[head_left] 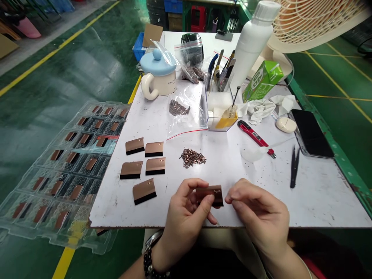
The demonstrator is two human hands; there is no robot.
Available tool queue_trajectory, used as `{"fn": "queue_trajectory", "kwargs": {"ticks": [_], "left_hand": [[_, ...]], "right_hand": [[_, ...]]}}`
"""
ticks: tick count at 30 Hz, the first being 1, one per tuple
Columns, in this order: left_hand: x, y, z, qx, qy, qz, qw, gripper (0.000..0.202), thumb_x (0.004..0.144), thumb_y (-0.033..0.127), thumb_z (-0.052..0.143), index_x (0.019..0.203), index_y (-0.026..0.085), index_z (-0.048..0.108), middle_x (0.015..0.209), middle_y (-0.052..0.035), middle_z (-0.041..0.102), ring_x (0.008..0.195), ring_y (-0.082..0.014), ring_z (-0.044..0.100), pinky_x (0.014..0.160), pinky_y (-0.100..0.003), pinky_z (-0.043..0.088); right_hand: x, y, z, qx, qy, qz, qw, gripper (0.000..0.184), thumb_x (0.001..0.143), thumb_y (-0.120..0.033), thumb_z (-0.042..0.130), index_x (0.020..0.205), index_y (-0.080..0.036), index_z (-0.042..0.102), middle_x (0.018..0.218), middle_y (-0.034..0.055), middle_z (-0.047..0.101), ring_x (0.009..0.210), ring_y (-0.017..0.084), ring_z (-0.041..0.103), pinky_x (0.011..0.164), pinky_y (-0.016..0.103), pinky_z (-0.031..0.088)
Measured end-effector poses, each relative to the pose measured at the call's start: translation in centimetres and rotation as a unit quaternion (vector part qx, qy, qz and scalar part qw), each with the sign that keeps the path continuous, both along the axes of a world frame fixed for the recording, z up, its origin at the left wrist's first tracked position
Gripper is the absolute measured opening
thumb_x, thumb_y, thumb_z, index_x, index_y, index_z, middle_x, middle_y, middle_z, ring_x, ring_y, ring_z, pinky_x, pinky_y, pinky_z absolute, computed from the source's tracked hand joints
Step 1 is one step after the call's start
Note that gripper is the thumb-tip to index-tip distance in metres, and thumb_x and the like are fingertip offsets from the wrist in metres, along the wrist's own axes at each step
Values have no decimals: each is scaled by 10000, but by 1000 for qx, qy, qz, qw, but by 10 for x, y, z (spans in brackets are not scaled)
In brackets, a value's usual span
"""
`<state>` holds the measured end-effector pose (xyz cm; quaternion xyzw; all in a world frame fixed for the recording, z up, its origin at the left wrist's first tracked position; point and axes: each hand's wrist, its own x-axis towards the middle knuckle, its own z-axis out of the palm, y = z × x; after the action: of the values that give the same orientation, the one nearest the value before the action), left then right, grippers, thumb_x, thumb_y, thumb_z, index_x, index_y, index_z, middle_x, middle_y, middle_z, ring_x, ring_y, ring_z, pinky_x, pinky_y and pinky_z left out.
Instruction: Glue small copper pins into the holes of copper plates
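Near the table's front edge, my left hand point(188, 211) is closed around a bronze-coloured metal plate point(209, 190) with a black lower edge and small holes near its top right. My right hand point(255, 211) is just right of the plate and apart from it, thumb and forefinger pinched together. Whatever the pinch holds, if anything, is too small to make out. Beyond my hands lies a pile of small bronze screws point(193, 158). Several similar plates point(144, 191) lie to the left of my left hand.
Left of the white table point(110, 205), a clear plastic tray point(65, 166) holds more plates. A zip bag point(186, 112), a lidded mug point(162, 83) and a tool box point(222, 108) stand further back. On the right are a cutter point(255, 138), tweezers point(294, 168), phone point(312, 131) and fan point(319, 23).
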<state>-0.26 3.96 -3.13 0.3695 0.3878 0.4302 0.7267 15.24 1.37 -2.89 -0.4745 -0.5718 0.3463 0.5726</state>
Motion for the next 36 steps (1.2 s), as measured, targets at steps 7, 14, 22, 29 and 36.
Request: {"fn": "queue_trajectory", "kwargs": {"ticks": [7,14,22,29,36], "left_hand": [[0,1,1,-25,-31,5,999,144,822,141,680,925,173,584,775,19,688,576,-65,669,549,-118,587],[2,-1,-2,-35,-36,16,999,140,818,124,680,917,179,597,768,21,708,651,-87,692,563,-136,607],[1,-1,1,-44,-39,16,998,142,810,120,689,893,169,585,789,-6,745,712,-116,716,586,-150,616],[1,-1,0,-42,-42,25,998,151,802,100,696,889,160,588,793,12,737,663,-95,703,588,-156,621],[1,-2,0,-39,-32,23,999,158,807,116,703,884,174,578,796,21,744,729,-112,714,600,-162,622]], "right_hand": [[-7,4,-7,-10,-25,-20,999,202,790,-66,637,902,-229,677,768,7,512,697,112,527,547,217,467],[-7,0,-14,37,-91,-24,995,298,786,0,608,988,-213,660,803,17,516,719,118,520,560,242,453],[-8,-2,-12,93,-144,-35,985,360,757,39,608,1045,-174,645,805,23,531,716,124,517,555,269,429],[-8,-2,-13,84,-136,-36,986,350,753,48,609,1028,-165,644,810,22,538,723,120,523,566,266,435],[-9,-3,-12,86,-123,-26,988,369,758,49,595,1051,-172,637,815,22,542,728,116,519,562,261,441]]}}
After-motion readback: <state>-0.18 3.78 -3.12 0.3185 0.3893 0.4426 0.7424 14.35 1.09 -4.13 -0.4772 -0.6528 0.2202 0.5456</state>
